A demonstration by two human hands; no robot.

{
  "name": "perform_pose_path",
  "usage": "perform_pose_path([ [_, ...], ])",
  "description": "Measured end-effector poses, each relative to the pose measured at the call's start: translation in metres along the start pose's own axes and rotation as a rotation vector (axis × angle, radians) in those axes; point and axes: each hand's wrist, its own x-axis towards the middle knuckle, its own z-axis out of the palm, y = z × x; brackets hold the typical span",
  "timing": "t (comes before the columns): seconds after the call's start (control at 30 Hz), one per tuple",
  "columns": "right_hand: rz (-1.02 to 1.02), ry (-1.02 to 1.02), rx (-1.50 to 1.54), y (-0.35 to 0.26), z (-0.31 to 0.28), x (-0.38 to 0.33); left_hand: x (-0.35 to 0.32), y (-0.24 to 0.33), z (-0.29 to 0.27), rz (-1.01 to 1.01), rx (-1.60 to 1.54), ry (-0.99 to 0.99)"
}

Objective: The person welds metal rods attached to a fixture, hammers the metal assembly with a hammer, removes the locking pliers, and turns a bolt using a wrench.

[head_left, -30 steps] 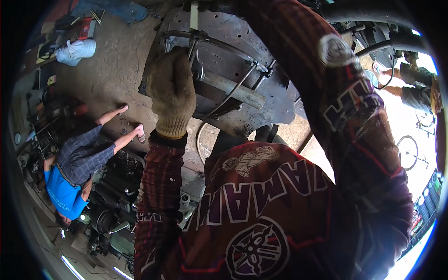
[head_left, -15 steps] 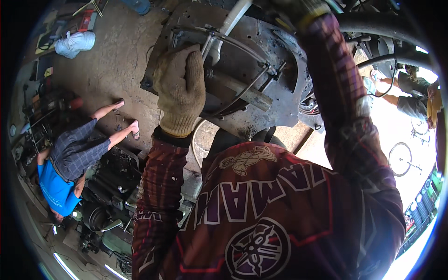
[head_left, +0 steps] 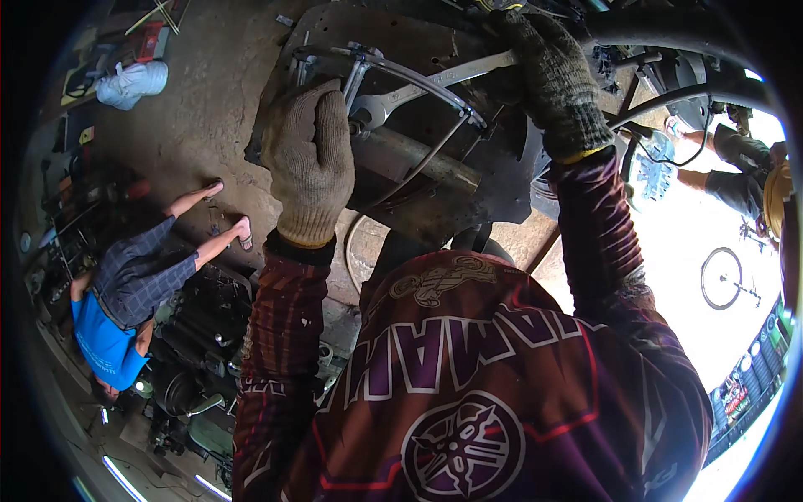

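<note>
My left hand point(head_left: 311, 159), in a knitted work glove, is closed beside a curved metal rod frame point(head_left: 410, 75). Its fingertips are hidden, so what it grips does not show. A long steel wrench point(head_left: 452, 75) runs from the middle toward the right, passing under the frame's curved bar. Its jaw meets a nut or bolt head point(head_left: 358, 127) at the end of a thick metal tube point(head_left: 435, 161). Gloved as well, my right hand point(head_left: 552, 79) is wrapped round the wrench's far end. Tube and frame lie over a dark metal plate point(head_left: 510, 197) with holes.
Thick dark pipes point(head_left: 669, 33) cross at the upper right. At the left a person in a blue shirt point(head_left: 109, 339) stands by dark machinery point(head_left: 188, 351). Another person point(head_left: 740, 180) is at the far right, near a bicycle wheel point(head_left: 721, 280). A white sack point(head_left: 132, 84) lies on the floor.
My right hand has come nearer, and the wrench has swung from a steep angle to a flatter one pointing right. Its jaw now sits at the tube's end. My left hand has shifted slightly left.
</note>
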Motion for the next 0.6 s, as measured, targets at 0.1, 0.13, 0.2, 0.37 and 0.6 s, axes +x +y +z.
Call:
perform_pose_path([
  [0.1,0.294,0.015,0.13,-0.01,0.005,-0.011,0.001,-0.001,0.0,0.005,-0.007,0.001],
  [0.13,0.294,0.015,0.129,-0.012,0.007,-0.013,0.002,-0.001,0.001,0.012,-0.004,0.002],
  [0.2,0.305,0.044,0.213,-0.017,0.009,-0.018,0.001,-0.001,0.0,0.019,-0.004,0.003],
  [0.37,0.277,-0.068,0.1,-0.018,0.018,-0.027,-0.001,-0.004,0.0,0.015,-0.021,0.028],
  [0.6,-0.152,-0.236,-0.383,-0.042,0.039,0.058,0.003,0.006,-0.006,0.095,0.023,-0.017],
])
